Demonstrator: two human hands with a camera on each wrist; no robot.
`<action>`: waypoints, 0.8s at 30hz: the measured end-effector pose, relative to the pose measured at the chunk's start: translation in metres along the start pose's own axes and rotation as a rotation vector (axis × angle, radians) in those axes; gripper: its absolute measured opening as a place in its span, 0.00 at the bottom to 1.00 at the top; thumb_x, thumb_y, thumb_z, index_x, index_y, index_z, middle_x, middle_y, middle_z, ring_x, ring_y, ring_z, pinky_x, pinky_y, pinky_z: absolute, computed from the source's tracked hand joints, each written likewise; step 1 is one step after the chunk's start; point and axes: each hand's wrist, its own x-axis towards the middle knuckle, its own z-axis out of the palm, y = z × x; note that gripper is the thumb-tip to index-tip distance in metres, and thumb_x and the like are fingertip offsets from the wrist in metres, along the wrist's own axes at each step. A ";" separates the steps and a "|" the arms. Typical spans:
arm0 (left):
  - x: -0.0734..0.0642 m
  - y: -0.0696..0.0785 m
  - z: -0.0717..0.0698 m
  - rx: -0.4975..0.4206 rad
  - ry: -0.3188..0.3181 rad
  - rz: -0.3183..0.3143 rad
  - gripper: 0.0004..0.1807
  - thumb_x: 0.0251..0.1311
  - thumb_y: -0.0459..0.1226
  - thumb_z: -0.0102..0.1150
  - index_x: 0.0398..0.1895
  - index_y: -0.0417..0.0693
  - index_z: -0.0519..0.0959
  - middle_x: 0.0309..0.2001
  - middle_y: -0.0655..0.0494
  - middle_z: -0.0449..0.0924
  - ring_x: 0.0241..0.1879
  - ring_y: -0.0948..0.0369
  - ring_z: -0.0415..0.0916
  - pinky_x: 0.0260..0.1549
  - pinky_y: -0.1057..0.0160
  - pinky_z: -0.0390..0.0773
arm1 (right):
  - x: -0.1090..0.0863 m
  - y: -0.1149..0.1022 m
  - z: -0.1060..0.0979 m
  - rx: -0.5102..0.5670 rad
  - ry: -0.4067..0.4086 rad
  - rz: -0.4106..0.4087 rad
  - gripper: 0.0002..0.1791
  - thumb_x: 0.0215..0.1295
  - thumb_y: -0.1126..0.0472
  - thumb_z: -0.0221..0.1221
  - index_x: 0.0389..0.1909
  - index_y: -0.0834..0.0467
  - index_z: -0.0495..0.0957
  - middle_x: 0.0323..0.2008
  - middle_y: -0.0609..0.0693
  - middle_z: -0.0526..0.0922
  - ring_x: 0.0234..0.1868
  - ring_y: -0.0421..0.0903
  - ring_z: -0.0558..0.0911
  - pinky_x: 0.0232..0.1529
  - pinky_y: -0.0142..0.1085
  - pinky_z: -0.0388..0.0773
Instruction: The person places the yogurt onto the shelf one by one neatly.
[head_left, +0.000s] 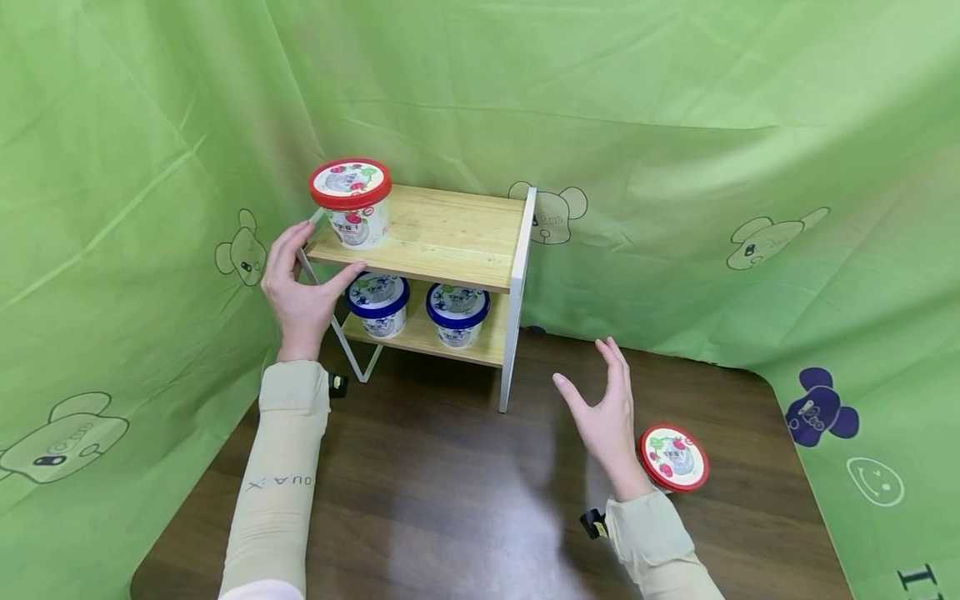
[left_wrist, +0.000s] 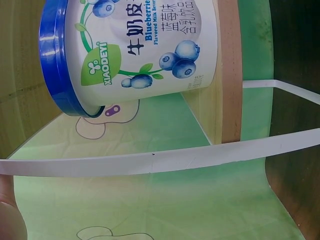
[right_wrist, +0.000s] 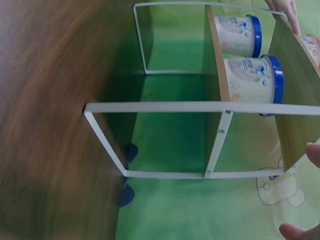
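A red-lidded tub with berry pictures stands upright at the left end of the top board of a two-tier shelf. Just in front of it is my left hand, fingers spread at the shelf's left side and thumb at the front board edge, holding nothing. Two blue-lidded blueberry tubs sit side by side on the lower board; one blueberry tub fills much of the left wrist view. My right hand hovers right of the shelf, thumb and fingers apart around nothing.
Another red-lidded tub stands on the dark wooden table, beside my right wrist. White metal frames bound both shelf ends, the right one rising above the top board. Green printed cloth hangs behind and at both sides.
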 end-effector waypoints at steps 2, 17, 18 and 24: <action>0.000 0.000 0.000 0.000 0.001 0.000 0.43 0.32 0.34 0.89 0.60 0.48 0.82 0.62 0.64 0.77 0.62 0.65 0.71 0.62 0.63 0.72 | 0.002 0.002 -0.003 -0.003 0.006 0.002 0.43 0.61 0.49 0.72 0.75 0.49 0.65 0.77 0.42 0.57 0.76 0.49 0.57 0.70 0.58 0.59; 0.000 -0.003 -0.001 0.005 0.004 -0.005 0.43 0.32 0.34 0.89 0.60 0.47 0.82 0.62 0.65 0.77 0.62 0.66 0.71 0.61 0.60 0.74 | 0.008 0.014 -0.028 -0.041 0.046 0.038 0.46 0.57 0.50 0.75 0.74 0.50 0.65 0.76 0.43 0.59 0.75 0.49 0.58 0.71 0.57 0.58; 0.000 -0.002 -0.001 0.005 0.004 -0.001 0.43 0.32 0.34 0.89 0.60 0.47 0.82 0.62 0.65 0.77 0.62 0.66 0.71 0.61 0.60 0.74 | 0.008 0.014 -0.030 -0.043 0.048 0.044 0.46 0.57 0.50 0.75 0.74 0.50 0.65 0.76 0.43 0.59 0.75 0.48 0.58 0.71 0.57 0.58; 0.000 0.000 0.000 0.004 0.008 0.025 0.42 0.32 0.35 0.89 0.59 0.48 0.83 0.61 0.65 0.78 0.62 0.65 0.71 0.60 0.60 0.75 | 0.007 0.016 -0.039 -0.058 0.054 0.077 0.45 0.57 0.49 0.75 0.74 0.50 0.65 0.76 0.43 0.59 0.75 0.48 0.58 0.71 0.58 0.57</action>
